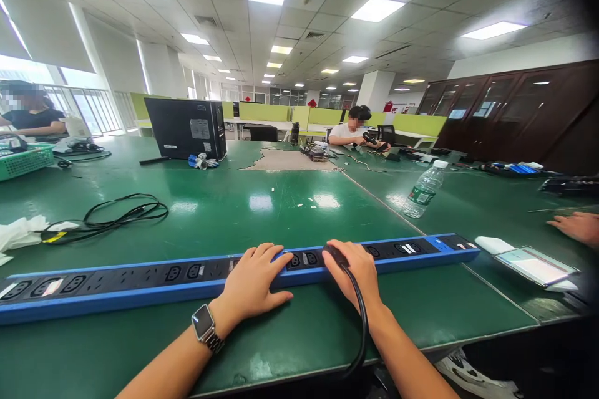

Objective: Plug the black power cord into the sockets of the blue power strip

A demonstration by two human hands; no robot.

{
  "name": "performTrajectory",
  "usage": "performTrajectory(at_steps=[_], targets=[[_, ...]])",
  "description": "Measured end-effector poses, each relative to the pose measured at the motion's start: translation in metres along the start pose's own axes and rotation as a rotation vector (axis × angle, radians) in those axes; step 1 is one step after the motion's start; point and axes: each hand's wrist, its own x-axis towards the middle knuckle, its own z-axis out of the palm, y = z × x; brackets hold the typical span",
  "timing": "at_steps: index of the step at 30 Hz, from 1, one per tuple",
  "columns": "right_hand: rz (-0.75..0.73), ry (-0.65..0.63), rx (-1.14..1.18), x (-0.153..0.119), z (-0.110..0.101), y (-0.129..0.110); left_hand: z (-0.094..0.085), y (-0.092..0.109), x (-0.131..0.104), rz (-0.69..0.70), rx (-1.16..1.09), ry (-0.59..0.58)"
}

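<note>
A long blue and black power strip (159, 299) lies across the green table, with rows of sockets along its top. My left hand (255, 280) rests on the strip near its middle, fingers spread over the top, thumb apart toward the right. To the right of it, my right hand (352, 271) is closed around the plug end of a black power cord (364, 324) at the strip's sockets. How far the plug sits in a socket is hidden by the fingers. From my right hand the cord curves down over the table's front edge.
Beyond the strip lie a looped black cable (121, 215) and a black computer case (187, 128). At right stand a water bottle (423, 190) and a phone (536, 265); another person's hand (575, 226) rests nearby. A green basket (25, 162) is at left. Two people sit farther off.
</note>
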Motion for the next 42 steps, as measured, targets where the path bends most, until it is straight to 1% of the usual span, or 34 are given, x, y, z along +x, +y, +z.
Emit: performTrajectory(at_steps=[3, 7, 9, 12, 17, 19, 23, 27, 31, 35, 37, 39, 41, 42], targets=[[-0.008, 0.020, 0.010, -0.001, 0.001, 0.001, 0.001, -0.003, 0.000, -0.006, -0.119, 0.119], [-0.010, 0.030, 0.032, -0.001, 0.002, 0.002, 0.007, -0.007, 0.000, -0.104, -0.253, 0.302], [-0.007, 0.034, 0.041, -0.001, 0.001, 0.001, 0.010, -0.009, 0.000, -0.128, -0.276, 0.356], [-0.001, 0.030, 0.054, -0.001, 0.001, 0.001, 0.013, -0.011, 0.000, -0.142, -0.276, 0.393], [0.009, 0.023, 0.067, -0.001, 0.000, 0.001, 0.015, -0.011, -0.001, -0.122, -0.224, 0.389], [0.009, 0.027, 0.071, -0.001, 0.000, 0.000, 0.014, -0.010, -0.001, -0.080, -0.180, 0.354], [0.000, 0.036, 0.074, -0.001, 0.000, 0.000, 0.009, -0.005, -0.001, 0.021, -0.083, 0.243], [-0.007, 0.036, 0.072, -0.001, 0.001, 0.001, 0.006, -0.003, -0.001, 0.023, -0.048, 0.189], [-0.016, 0.048, 0.067, -0.002, 0.001, 0.001, 0.007, -0.004, -0.002, 0.020, -0.049, 0.205], [-0.034, 0.062, 0.027, -0.002, -0.001, -0.001, 0.009, -0.005, -0.002, 0.014, -0.075, 0.257], [-0.028, 0.112, 0.010, -0.002, -0.003, -0.002, 0.010, -0.006, -0.002, 0.019, -0.087, 0.273], [-0.020, 0.191, 0.008, -0.001, -0.005, -0.004, 0.010, -0.006, -0.002, 0.024, -0.100, 0.283], [-0.048, 0.248, 0.026, 0.000, -0.006, -0.008, 0.009, -0.006, -0.002, 0.018, -0.117, 0.287], [-0.077, 0.256, 0.040, 0.000, -0.007, -0.011, 0.009, -0.006, -0.002, 0.012, -0.127, 0.286]])
